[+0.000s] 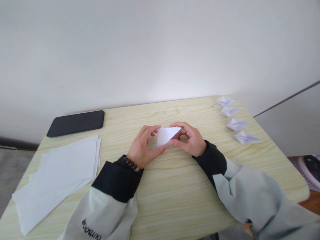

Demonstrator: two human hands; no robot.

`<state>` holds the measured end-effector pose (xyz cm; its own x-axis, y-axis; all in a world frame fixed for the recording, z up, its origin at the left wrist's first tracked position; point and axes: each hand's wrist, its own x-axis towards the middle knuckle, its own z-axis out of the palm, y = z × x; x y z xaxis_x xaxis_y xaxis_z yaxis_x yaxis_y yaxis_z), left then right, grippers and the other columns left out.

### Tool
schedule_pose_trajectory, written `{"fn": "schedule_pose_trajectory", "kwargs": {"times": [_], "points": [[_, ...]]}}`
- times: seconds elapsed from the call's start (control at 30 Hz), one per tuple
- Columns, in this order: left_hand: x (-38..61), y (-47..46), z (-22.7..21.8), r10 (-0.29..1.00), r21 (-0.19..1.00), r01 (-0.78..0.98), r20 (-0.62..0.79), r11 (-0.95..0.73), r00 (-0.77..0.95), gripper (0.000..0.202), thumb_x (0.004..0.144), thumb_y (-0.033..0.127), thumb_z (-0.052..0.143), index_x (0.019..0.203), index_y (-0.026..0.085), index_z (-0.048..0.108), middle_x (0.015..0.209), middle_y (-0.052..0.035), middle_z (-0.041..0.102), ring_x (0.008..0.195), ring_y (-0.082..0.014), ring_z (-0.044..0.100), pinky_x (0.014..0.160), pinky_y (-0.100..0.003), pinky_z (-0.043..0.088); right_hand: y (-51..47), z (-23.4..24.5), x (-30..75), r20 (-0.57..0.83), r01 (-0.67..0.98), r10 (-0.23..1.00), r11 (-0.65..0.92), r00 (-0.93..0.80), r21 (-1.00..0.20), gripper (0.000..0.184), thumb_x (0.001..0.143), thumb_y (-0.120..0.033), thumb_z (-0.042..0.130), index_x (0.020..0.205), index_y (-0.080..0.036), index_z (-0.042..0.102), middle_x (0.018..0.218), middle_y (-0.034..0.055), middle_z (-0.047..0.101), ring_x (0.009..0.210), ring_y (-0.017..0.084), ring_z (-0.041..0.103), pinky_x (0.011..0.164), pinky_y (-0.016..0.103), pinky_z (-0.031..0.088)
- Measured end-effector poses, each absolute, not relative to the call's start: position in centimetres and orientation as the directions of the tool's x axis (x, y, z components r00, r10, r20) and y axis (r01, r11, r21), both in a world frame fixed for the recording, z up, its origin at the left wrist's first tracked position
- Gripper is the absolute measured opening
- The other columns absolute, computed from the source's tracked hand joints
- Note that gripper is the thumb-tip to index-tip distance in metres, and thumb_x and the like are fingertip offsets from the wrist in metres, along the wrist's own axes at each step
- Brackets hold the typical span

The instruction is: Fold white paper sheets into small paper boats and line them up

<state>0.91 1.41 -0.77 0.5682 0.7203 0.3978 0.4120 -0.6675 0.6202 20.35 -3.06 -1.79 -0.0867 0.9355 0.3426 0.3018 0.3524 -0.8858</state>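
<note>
A small folded piece of white paper [165, 135] is held between my two hands above the middle of the table. It has a straight left edge and a pointed upper right corner. My left hand [146, 145] pinches its left side, thumb at the lower edge and fingers at the upper left corner. On the other side my right hand [188, 138] grips the slanted edge, with the index finger behind the point and the thumb below. Some of the right fingers are partly hidden behind the paper.
Loose white paper sheets [67, 166] lie stacked unevenly at the left. Behind them rests a black phone [76, 123]. Several folded white paper pieces [237, 124] stand in a row along the right edge of the wooden table [175, 200]. A white wall [150, 50] borders the back.
</note>
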Motion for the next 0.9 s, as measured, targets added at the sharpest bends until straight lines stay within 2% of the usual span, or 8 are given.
{"fn": "schedule_pose_trajectory", "kwargs": {"times": [0.07,0.17,0.23,0.63,0.77,0.9], "points": [[0.9,1.4,-0.7,0.723,0.634,0.401,0.396,-0.662,0.566,0.051,0.071,0.034,0.069,0.115,0.018,0.049,0.096,-0.0056,0.056,0.084,-0.0164,0.053,0.07,-0.03,0.049,-3.0,-1.8,20.4,0.339,0.301,0.935,0.354,-0.105,-0.885,0.044,0.071,-0.031,0.071,0.109,-0.019,0.052,0.069,-0.002,0.065,0.058,0.01,0.057,0.057,0.022,0.047],[0.9,1.4,-0.7,0.727,0.647,0.397,0.38,-0.651,0.572,0.05,0.072,0.034,0.068,0.116,0.018,0.049,0.097,-0.0058,0.055,0.085,-0.0162,0.052,0.071,-0.03,0.049,-3.0,-1.6,20.4,0.335,0.346,0.935,0.354,-0.117,-0.869,0.022,0.073,-0.031,0.069,0.087,-0.017,0.06,0.067,-0.0013,0.064,0.054,0.008,0.053,0.051,0.02,0.042],[0.9,1.4,-0.7,0.73,0.654,0.396,0.371,-0.644,0.574,0.049,0.073,0.034,0.067,0.116,0.018,0.049,0.097,-0.0059,0.055,0.085,-0.0162,0.052,0.071,-0.03,0.049,-3.0,-1.4,20.3,0.341,0.372,0.931,0.366,-0.132,-0.853,0.015,0.075,-0.03,0.067,0.076,-0.017,0.062,0.066,-0.0008,0.064,0.053,0.007,0.051,0.049,0.019,0.039],[0.9,1.4,-0.5,0.732,0.646,0.409,0.368,-0.645,0.573,0.049,0.073,0.034,0.067,0.115,0.018,0.049,0.096,-0.0056,0.055,0.083,-0.0161,0.053,0.07,-0.03,0.049,-3.2,-0.6,20.3,0.326,0.431,0.925,0.38,-0.196,-0.818,0.014,0.08,-0.026,0.057,0.078,-0.015,0.065,0.066,0.0013,0.067,0.051,0.008,0.053,0.048,0.019,0.04],[0.9,1.3,-0.7,0.731,0.62,0.43,0.381,-0.656,0.566,0.049,0.073,0.034,0.067,0.115,0.018,0.049,0.097,-0.0059,0.055,0.084,-0.016,0.053,0.069,-0.029,0.05,-3.2,-0.7,20.3,0.285,0.459,0.941,0.337,-0.181,-0.822,0.014,0.079,-0.024,0.056,0.072,-0.015,0.064,0.062,0.0012,0.066,0.047,0.008,0.052,0.046,0.019,0.039],[0.9,1.3,-0.8,0.725,0.599,0.438,0.405,-0.67,0.557,0.05,0.073,0.033,0.067,0.116,0.017,0.049,0.097,-0.0058,0.055,0.083,-0.0152,0.053,0.069,-0.028,0.05,-3.2,-0.8,20.2,0.232,0.454,0.964,0.265,-0.129,-0.851,0.013,0.079,-0.022,0.054,0.076,-0.015,0.065,0.062,0.0008,0.068,0.047,0.009,0.055,0.047,0.018,0.041]]}}
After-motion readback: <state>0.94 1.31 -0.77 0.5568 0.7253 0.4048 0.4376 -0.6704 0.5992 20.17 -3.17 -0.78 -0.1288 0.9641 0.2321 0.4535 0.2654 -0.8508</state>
